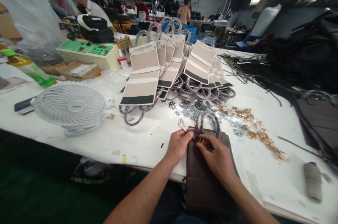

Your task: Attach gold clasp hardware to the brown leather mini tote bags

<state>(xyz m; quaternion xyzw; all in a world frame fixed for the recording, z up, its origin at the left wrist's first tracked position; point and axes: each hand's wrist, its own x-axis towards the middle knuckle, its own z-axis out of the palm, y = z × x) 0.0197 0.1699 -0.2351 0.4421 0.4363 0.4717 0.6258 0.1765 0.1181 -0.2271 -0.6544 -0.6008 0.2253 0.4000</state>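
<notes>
A dark brown bag piece (pixel 203 181) hangs over the table's front edge towards my lap. Its looped handle (pixel 211 120), wrapped in clear plastic, lies on the tabletop. My left hand (pixel 178 146) pinches a short dark strap at the top of the bag piece; a gold-coloured metal plate (pixel 182 126) with a slot sticks out past the thumb. Close beside it, my right hand (pixel 218 153) has thumb and fingers closed around a small gold-coloured metal fitting (pixel 201 140) against the bag piece. Its exact shape is partly hidden by the fingers.
Beige-backed bag panels (pixel 144 58) with wrapped handles are piled ahead. Gold fittings (pixel 260 136) and silver metal plates (pixel 188 109) lie scattered nearby. A white fan (pixel 71 106) stands left, before a green-topped machine (pixel 89 50). A thread spool (pixel 313 181) is at right. Other people work behind.
</notes>
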